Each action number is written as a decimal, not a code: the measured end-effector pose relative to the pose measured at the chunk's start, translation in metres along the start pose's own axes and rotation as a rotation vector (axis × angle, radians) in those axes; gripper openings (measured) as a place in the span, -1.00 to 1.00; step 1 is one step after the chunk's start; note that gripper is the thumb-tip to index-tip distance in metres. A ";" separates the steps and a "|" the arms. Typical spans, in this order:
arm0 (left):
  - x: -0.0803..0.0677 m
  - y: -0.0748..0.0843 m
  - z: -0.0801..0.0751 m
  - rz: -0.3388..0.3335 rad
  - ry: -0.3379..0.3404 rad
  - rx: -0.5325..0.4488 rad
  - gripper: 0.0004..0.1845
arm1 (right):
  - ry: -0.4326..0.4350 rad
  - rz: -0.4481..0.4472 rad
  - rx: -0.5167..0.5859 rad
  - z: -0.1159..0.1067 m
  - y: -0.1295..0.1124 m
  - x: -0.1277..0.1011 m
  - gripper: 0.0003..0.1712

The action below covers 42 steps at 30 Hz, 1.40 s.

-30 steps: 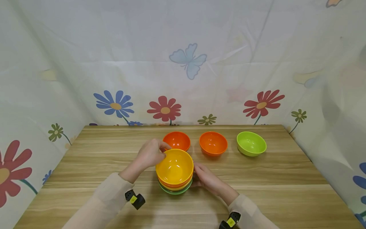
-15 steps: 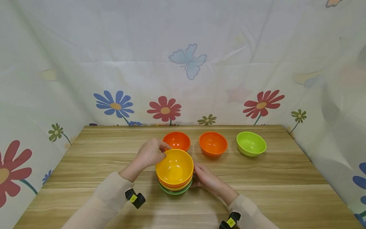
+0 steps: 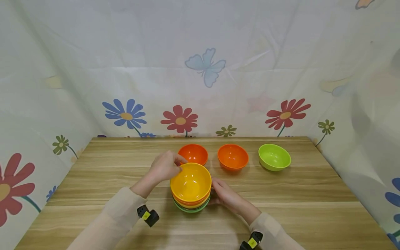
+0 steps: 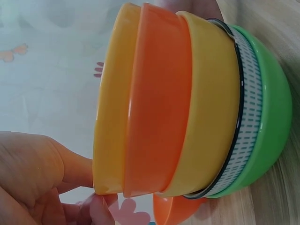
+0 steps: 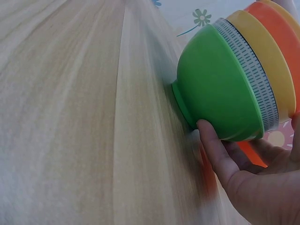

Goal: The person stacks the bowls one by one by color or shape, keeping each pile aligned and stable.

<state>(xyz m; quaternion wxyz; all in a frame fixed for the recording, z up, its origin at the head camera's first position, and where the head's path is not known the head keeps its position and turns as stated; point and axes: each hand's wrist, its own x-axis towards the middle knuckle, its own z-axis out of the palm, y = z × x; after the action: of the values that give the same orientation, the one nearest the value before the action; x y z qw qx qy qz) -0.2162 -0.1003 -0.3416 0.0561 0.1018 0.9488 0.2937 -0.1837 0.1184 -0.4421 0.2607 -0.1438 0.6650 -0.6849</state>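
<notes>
Bowls are nested in an upright stack at the middle of the table. On top is a yellow bowl [image 3: 191, 182], and my left hand [image 3: 165, 167] pinches its far left rim. The left wrist view shows an orange bowl [image 4: 159, 98] under it, then a second yellow bowl [image 4: 208, 103], a white patterned bowl [image 4: 248, 117] with a dark rim, and a green bowl [image 4: 276, 117] lowest. Against the stack's right side rests my right hand [image 3: 228, 198]. In the right wrist view its fingers [image 5: 213, 147] touch the green bowl, fairly straight; some are partly hidden.
Behind the stack stands a red-orange bowl [image 3: 193, 152], partly covered by my left hand and the top bowl. To its right are an orange bowl [image 3: 233, 157] and a lime green bowl [image 3: 274, 157]. A flowered cloth [image 3: 206, 86] hangs behind the wooden table [image 3: 297, 208].
</notes>
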 end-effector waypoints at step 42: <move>0.001 -0.001 -0.001 0.019 -0.037 0.036 -0.75 | 0.000 -0.001 -0.003 0.001 0.001 0.000 -0.30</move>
<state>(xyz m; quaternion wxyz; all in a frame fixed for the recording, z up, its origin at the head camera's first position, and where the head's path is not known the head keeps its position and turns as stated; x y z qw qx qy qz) -0.2171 -0.1013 -0.3416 0.0688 0.1172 0.9518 0.2750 -0.1835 0.1178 -0.4427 0.2604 -0.1445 0.6658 -0.6841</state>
